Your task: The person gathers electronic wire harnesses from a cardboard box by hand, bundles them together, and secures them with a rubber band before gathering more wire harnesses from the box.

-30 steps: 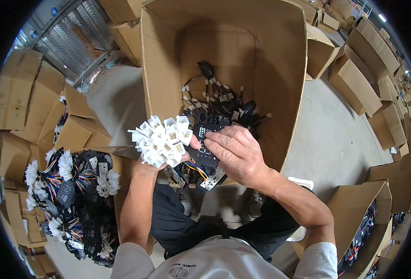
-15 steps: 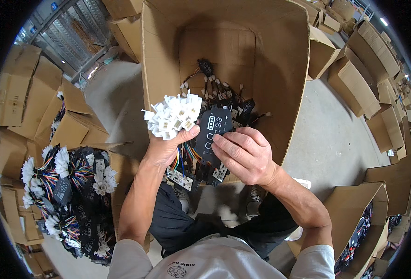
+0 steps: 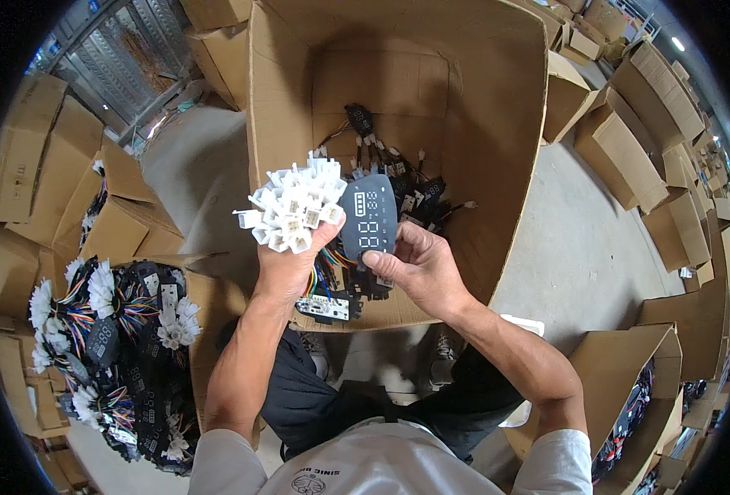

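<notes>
My left hand [image 3: 286, 268] is closed around a bundle of coloured wires topped by a cluster of white plastic connectors [image 3: 292, 206], held up over the front edge of a big open cardboard box [image 3: 489, 148]. My right hand [image 3: 414, 268] holds a black oval display panel [image 3: 369, 219] with pale digit segments, upright beside the connectors. A small green circuit board [image 3: 325, 308] hangs below my left hand. More black panels with wires [image 3: 406, 186] lie at the bottom of the box.
To my left an open carton [image 3: 109, 330] is piled with black panels, coloured wires and white connectors. Stacked cardboard boxes ring the grey concrete floor [image 3: 579, 256]. Another carton with similar parts [image 3: 629, 412] stands at lower right.
Both hands have risen from low in the box. The connector cluster moved up and right, and my right hand has turned the black panel so its display faces me.
</notes>
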Motion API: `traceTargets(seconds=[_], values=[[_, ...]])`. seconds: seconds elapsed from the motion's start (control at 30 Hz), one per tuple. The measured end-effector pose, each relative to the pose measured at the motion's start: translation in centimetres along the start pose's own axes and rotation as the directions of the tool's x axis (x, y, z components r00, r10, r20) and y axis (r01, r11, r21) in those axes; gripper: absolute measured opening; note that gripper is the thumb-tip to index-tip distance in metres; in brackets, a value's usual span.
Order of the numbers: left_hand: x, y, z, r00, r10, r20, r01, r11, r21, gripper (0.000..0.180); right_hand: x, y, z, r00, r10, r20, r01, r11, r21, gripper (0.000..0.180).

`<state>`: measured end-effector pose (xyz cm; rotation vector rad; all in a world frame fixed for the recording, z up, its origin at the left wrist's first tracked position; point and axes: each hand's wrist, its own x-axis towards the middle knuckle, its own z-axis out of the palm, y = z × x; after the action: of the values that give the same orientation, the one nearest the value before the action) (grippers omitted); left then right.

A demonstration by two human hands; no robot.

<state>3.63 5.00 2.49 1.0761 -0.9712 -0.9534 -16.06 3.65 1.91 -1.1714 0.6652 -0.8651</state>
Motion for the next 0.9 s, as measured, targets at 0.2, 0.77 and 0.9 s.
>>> traceTargets(seconds=[0.2, 0.77, 0.9], values=[[0.2, -0.3, 0.0, 1.000, 0.001, -0.015, -0.002, 0.999, -0.032, 0.051, 0.6, 0.1, -0.6, 0.996, 0.085, 0.019, -0.085, 0.996, 0.015, 0.020], [-0.1, -0.2, 0.1, 0.999, -0.019, -0.051, 0.017, 0.999, -0.037, 0.053, 0.3, 0.6, -1.9, 0.986, 0.080, 0.149, -0.088, 0.995, 0.046, 0.035], [-0.2, -0.3, 0.0, 1.000, 0.008, -0.002, -0.008, 1.000, 0.005, 0.053, 0.4, 0.9, -2.2, 0.987, 0.100, 0.125, -0.101, 0.995, 0.004, 0.031]])
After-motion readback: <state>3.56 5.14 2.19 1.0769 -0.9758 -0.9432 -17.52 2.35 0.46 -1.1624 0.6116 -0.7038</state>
